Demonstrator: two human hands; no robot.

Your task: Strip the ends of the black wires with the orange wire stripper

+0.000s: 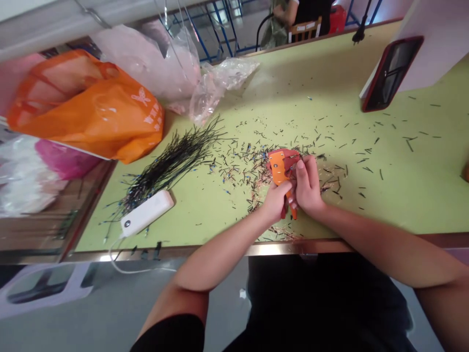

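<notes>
Orange wire stripper (279,167) — left hand (274,201): closed grip, handles (293,209) — right hand (308,186): closed grip, head (289,156)

Bright, even indoor light; soft shadows; glare on metal table edge (264,249); wide-angle bowing toward frame edges.

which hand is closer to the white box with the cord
Left. The left hand is to the right of the white box, across the scattered wire bits. The right hand is farther right, just past the left hand. Both are on the orange wire stripper.
</notes>
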